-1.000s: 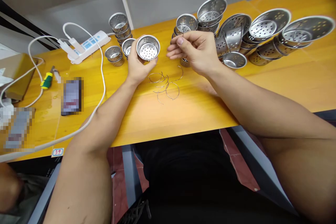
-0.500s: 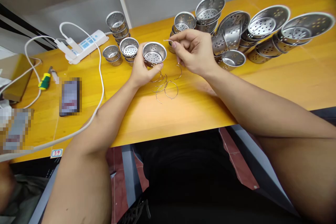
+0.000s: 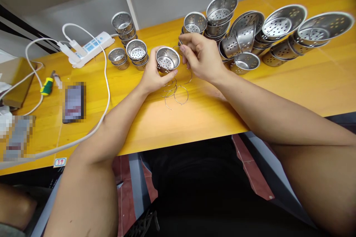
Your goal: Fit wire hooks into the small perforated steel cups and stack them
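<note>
My left hand [image 3: 152, 76] is closed around a small perforated metal strainer cup [image 3: 168, 59], its mouth tilted up toward me. Just right of the cup, my right hand [image 3: 204, 57] pinches a thin wire handle [image 3: 175, 47] between thumb and fingertips. The wire's far end reaches toward the cup's rim; whether it touches there is too fine to tell. Below both hands, several loose curved wire handles [image 3: 181, 95] lie on the yellow table.
Stacked strainer cups [image 3: 137, 50] stand left of my hands, and more perforated cups [image 3: 244, 63] crowd the right. A power strip [image 3: 91, 48] with white cables, a screwdriver [image 3: 47, 86] and a phone [image 3: 73, 102] lie at left. Another person's limb [image 3: 16, 207] shows lower left.
The cup in my left hand has moved slightly right and down, closer to my right hand. My right hand keeps its pinch on the wire.
</note>
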### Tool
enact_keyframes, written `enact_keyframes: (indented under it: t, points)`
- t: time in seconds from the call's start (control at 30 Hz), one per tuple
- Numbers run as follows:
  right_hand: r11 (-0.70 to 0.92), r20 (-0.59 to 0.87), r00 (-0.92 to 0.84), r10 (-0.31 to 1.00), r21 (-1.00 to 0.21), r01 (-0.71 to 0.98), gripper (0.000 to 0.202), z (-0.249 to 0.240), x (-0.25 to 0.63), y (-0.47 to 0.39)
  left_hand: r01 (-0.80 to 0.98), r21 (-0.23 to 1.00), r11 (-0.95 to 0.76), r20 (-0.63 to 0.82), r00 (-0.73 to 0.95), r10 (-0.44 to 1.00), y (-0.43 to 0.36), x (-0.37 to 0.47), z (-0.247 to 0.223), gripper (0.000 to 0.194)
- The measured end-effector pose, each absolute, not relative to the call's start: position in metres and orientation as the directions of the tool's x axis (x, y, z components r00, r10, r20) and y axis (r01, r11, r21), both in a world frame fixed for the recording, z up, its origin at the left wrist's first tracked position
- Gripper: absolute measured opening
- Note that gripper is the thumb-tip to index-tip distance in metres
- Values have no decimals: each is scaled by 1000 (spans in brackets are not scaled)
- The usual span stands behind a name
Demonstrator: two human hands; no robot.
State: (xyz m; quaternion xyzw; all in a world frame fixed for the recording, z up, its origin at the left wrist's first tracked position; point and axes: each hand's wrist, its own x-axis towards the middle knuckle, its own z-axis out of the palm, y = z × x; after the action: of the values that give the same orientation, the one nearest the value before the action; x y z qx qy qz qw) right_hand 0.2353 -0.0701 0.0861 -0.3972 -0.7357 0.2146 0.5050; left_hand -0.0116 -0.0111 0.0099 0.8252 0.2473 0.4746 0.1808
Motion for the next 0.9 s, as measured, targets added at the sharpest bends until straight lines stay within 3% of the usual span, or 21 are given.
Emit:
enact_keyframes:
  t: [0.43,0.73,0.9]
  points:
    - [533,521,-122,845,-803,266,62,87,228,-74,288,539,-791,648,458,608,-18,-9,15,93]
    - [541,550,-54,833,-791,285,54,85,223,-74,259,519,-815,643,510,572,-21,-5,17,103]
    - [556,569,-56,820,-771,310,37,87,214,-83,290,537,-792,640,472,607,-28,0,21,121]
